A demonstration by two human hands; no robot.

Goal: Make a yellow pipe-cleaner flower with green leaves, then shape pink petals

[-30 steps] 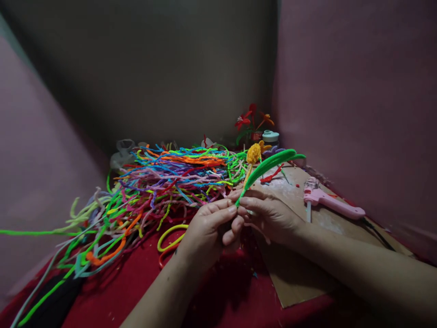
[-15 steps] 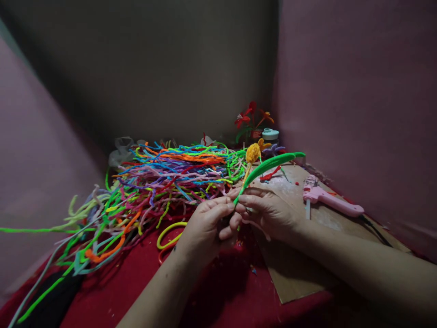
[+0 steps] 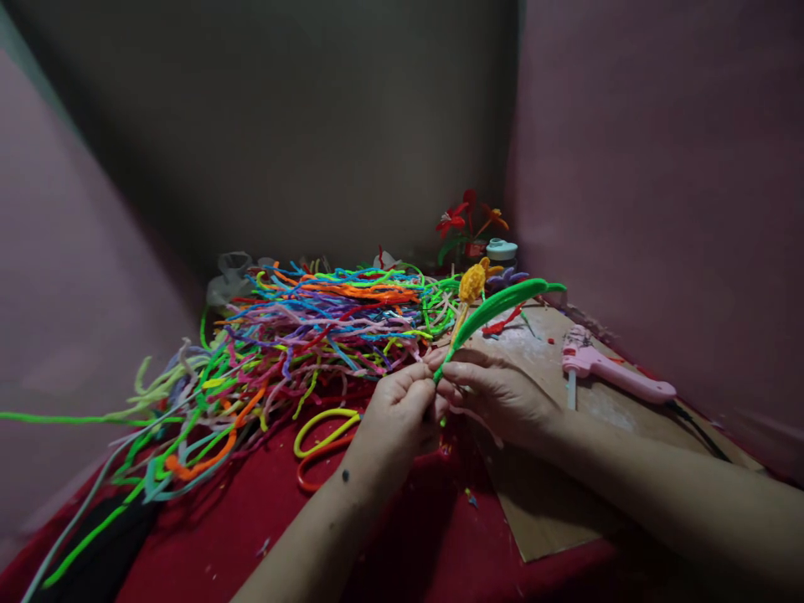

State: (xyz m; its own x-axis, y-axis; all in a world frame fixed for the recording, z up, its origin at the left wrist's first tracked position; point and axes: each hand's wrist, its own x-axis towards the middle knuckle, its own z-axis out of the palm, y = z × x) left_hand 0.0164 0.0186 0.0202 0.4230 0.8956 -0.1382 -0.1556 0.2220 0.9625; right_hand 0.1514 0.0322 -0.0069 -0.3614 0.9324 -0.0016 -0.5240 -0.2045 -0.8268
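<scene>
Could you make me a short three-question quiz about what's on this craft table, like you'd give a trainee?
1. True or false: the pink glue gun is held in the right hand.
2. What do the left hand and right hand pinch together?
A. green leaf-shaped pipe cleaner
B. a pair of scissors
C. a paintbrush
3. Fill in: the glue gun lies on a sheet of ____.

Key:
1. False; it lies apart on the cardboard sheet.
2. A
3. cardboard
</scene>
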